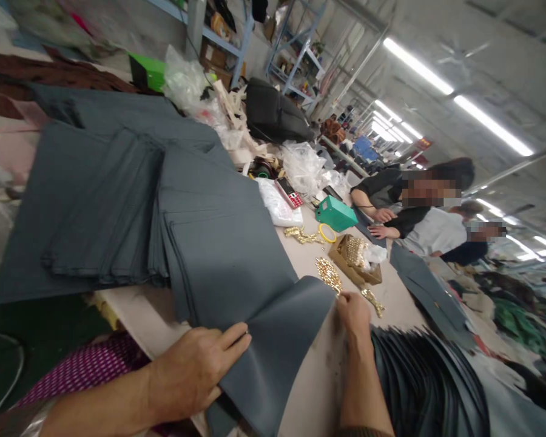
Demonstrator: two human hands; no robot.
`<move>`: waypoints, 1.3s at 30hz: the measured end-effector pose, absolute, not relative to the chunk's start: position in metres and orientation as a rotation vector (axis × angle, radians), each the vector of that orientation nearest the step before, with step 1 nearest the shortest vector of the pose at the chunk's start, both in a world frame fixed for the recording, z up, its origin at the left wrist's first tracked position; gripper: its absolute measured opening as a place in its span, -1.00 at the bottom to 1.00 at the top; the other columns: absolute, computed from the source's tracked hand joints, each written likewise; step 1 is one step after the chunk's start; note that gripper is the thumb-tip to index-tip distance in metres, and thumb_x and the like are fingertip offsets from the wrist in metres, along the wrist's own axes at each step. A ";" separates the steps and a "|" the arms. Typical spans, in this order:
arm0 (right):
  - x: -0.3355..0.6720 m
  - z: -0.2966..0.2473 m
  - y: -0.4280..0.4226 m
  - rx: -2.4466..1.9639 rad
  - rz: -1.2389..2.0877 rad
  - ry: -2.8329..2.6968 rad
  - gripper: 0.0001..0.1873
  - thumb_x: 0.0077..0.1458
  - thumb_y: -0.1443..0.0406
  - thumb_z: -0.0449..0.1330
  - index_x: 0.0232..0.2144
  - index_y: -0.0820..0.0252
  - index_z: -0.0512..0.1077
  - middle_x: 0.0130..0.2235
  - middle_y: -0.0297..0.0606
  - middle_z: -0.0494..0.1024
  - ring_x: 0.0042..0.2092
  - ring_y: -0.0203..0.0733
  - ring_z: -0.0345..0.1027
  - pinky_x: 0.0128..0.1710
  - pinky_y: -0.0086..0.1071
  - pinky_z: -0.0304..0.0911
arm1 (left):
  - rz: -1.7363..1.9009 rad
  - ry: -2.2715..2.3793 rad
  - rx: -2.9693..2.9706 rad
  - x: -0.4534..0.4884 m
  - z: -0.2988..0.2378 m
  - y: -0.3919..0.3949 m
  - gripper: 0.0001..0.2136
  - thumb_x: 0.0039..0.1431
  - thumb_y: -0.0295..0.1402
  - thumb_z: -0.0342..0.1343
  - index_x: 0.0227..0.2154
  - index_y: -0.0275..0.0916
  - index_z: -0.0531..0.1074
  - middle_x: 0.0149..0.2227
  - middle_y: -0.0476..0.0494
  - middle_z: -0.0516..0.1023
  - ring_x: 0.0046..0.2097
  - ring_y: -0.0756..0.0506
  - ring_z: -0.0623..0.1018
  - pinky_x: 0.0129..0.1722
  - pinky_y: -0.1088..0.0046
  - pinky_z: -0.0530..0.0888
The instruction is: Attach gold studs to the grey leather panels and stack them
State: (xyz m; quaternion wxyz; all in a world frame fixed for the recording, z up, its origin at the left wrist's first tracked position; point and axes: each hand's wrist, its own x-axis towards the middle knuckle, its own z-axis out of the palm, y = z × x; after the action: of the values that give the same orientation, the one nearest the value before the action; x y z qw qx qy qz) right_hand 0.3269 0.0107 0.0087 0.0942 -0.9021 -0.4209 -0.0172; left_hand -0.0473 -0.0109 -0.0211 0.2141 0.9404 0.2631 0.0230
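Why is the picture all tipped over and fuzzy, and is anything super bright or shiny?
Head view: the room leans sideways, perhaps because the camera is tilted; head view: the ceiling lights glare white; head view: the dark grey sheet by the left hand has a soft sheen where it bends; head view: the green cloth far right looks blurry.

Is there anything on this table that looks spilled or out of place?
Perhaps the small shiny gold pieces: they lie loose beside the open brown cardboard box, which holds more gold pieces, so they look spilled, though they may be placed deliberately.
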 end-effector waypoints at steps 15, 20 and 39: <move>0.127 0.009 -0.038 -1.976 0.932 -1.702 -0.79 0.11 0.29 0.13 -0.45 0.14 0.56 -0.44 -0.32 0.58 -0.39 -0.22 0.42 -0.32 -0.43 0.24 | 0.208 0.652 2.726 -0.053 -0.018 -0.010 -0.68 0.09 -0.38 0.15 -0.07 -0.28 0.34 -0.10 -0.16 0.47 -0.26 -0.19 0.56 -0.33 0.24 0.58; 0.127 0.018 -0.029 -2.052 0.968 -1.724 -0.81 0.07 0.34 0.16 -0.47 0.13 0.57 -0.46 -0.35 0.59 -0.40 -0.23 0.42 -0.36 -0.45 0.20 | 0.275 0.654 2.718 -0.055 -0.021 -0.011 -0.67 0.10 -0.38 0.15 -0.06 -0.29 0.33 -0.10 -0.16 0.46 -0.26 -0.20 0.55 -0.34 0.21 0.57; 0.131 0.018 0.009 -2.328 1.435 -1.397 -0.92 -0.07 0.40 0.19 -0.56 0.19 0.39 -0.66 -0.42 0.42 -0.62 -0.33 0.29 -0.63 -0.52 0.18 | 0.264 0.614 2.666 -0.053 -0.021 -0.008 -0.76 0.19 -0.41 0.08 -0.08 -0.28 0.37 -0.21 -0.15 0.47 -0.33 -0.19 0.53 -0.42 0.22 0.54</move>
State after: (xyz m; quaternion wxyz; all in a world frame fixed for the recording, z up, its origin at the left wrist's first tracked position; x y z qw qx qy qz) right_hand 0.1308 0.0087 0.0183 0.0352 -0.7577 -0.4545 0.4670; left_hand -0.0527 -0.0081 -0.0212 0.1951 0.9514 0.2189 0.0941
